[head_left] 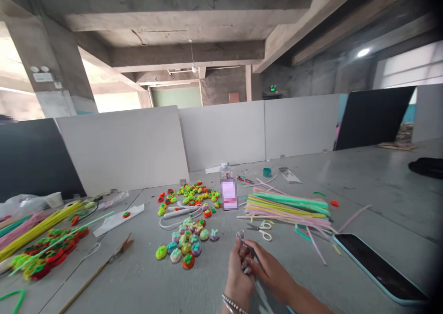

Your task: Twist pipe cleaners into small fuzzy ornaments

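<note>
My left hand (238, 270) and my right hand (272, 268) are close together above the front of the table, fingers bent and closed. Between their fingertips is a pale pipe cleaner (240, 235), its small pinkish-white end poking up past the left thumb. A greyish strand (263, 298) trails down below the fingers, blurred. Much of what is gripped is hidden by the fingers. White-handled scissors (266, 231) lie just beyond the hands. To the left sits a cluster of small fuzzy flower-topped pieces (186, 248) in pastel colours, with an orange one (188, 261) nearest.
Bundled pipe cleaners (289, 208) lie at right, near a phone (380, 268). Behind stand a propped-up screen (229, 195) and a bottle (225, 170). Yellow and red pieces (197, 193) surround a white corded tool (182, 211). At left are red-green pieces (51, 251) and a stick (93, 277).
</note>
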Available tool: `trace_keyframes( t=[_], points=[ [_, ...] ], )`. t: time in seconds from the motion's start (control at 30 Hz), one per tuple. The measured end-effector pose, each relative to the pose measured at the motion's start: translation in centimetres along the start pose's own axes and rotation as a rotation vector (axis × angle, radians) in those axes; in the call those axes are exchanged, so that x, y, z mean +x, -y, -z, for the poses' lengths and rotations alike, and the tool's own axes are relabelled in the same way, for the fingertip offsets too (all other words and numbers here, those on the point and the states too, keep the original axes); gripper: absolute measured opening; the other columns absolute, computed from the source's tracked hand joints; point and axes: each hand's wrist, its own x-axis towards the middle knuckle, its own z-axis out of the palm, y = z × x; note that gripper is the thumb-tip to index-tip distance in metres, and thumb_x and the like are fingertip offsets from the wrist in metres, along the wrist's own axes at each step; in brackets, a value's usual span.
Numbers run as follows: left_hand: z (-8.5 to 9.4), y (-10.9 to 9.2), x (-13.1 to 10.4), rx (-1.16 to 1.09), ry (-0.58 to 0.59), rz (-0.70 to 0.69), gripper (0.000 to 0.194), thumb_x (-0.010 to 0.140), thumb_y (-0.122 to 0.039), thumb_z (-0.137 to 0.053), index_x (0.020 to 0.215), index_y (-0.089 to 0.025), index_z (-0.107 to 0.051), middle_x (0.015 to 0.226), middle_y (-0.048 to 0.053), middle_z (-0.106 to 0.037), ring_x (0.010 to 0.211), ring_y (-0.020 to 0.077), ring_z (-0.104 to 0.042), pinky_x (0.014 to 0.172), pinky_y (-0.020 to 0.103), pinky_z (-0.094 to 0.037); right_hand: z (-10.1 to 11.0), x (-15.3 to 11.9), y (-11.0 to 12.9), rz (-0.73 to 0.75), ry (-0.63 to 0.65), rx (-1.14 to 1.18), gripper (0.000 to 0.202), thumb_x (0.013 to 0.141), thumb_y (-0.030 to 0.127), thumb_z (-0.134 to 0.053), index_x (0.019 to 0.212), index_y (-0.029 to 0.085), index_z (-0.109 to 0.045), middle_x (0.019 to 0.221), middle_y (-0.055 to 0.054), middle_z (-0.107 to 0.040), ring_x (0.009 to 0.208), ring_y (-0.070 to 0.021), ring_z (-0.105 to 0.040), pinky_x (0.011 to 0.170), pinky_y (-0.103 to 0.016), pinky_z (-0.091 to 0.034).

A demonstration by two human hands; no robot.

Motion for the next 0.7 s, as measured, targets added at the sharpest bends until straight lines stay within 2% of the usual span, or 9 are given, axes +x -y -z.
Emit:
trace_keyframes(
  t=[0.07,0.13,0.3,0.43,0.57,0.63,0.7],
  points=[
    [-0.2,0.1,0.0,-0.171,-0.048,0.026,0.033,0.091,-0.036,-0.045,0.065,-0.015,-0.045,0.043,-0.009,-0.028,0.027,-0.0006,-0.019,0.03,0.013,-0.01,0.1,0.1,-0.1,0.023,0.006,-0.003,0.043,0.092,0.039,-0.038,0.13,0.019,-0.043,0.127,-0.013,-0.055,0.113,-0.0226,-0.054,0.097,-0.038,-0.041],
    [-0.4,0.1,-0.1,-0.244,-0.069,0.054,0.033,0.091,-0.035,-0.045,0.065,-0.015,-0.045,0.042,-0.01,-0.025,0.026,-0.0007,-0.018,0.029,0.013,-0.009,0.5,0.2,0.0,0.045,-0.014,-0.02,0.041,0.092,0.039,-0.039,0.128,0.02,-0.046,0.123,-0.012,-0.056,0.111,-0.0224,-0.055,0.095,-0.038,-0.042],
    [-1.0,-0.3,-1.2,-0.197,-0.025,0.082,0.033,0.093,-0.031,-0.044,0.063,-0.015,-0.045,0.042,-0.01,-0.023,0.027,-0.0005,-0.016,0.028,0.012,-0.011,1.1,0.5,1.0,0.049,-0.111,-0.052,0.034,0.092,0.037,-0.037,0.116,0.022,-0.055,0.109,-0.009,-0.061,0.103,-0.0217,-0.056,0.091,-0.037,-0.043],
    [-1.1,-0.6,-1.8,-0.164,0.051,0.025,0.025,0.09,-0.03,-0.049,0.07,-0.015,-0.049,0.044,-0.01,-0.022,0.029,-0.0001,-0.016,0.03,0.013,-0.01,0.7,0.5,1.3,0.008,-0.126,0.067,0.035,0.092,0.039,-0.037,0.116,0.021,-0.055,0.11,-0.01,-0.061,0.102,-0.0224,-0.057,0.089,-0.037,-0.045],
    [-1.0,-1.0,-1.8,-0.025,0.098,-0.032,0.014,0.083,-0.03,-0.059,0.085,-0.017,-0.055,0.046,-0.011,-0.023,0.031,0.0002,-0.014,0.032,0.013,-0.008,0.9,0.8,0.7,-0.092,-0.101,0.26,0.037,0.088,0.045,-0.044,0.112,0.02,-0.055,0.091,-0.006,-0.065,0.081,-0.0204,-0.062,0.072,-0.033,-0.05],
    [-0.9,-1.3,-1.8,0.11,0.107,-0.014,0.02,0.079,-0.032,-0.063,0.092,-0.018,-0.056,0.048,-0.011,-0.027,0.033,0.0005,-0.015,0.033,0.014,-0.006,1.3,1.2,0.2,-0.149,-0.106,0.346,0.038,0.081,0.049,-0.054,0.101,0.018,-0.059,0.078,-0.004,-0.064,0.068,-0.0188,-0.061,0.06,-0.03,-0.048],
    [-0.8,-1.4,-1.9,0.252,0.102,-0.064,0.031,0.075,-0.033,-0.066,0.1,-0.018,-0.057,0.049,-0.011,-0.027,0.034,0.0009,-0.017,0.035,0.015,-0.003,1.8,1.4,-0.3,-0.221,-0.1,0.421,0.039,0.073,0.052,-0.06,0.089,0.017,-0.06,0.067,-0.002,-0.061,0.057,-0.0161,-0.056,0.051,-0.027,-0.044]
  ],
)
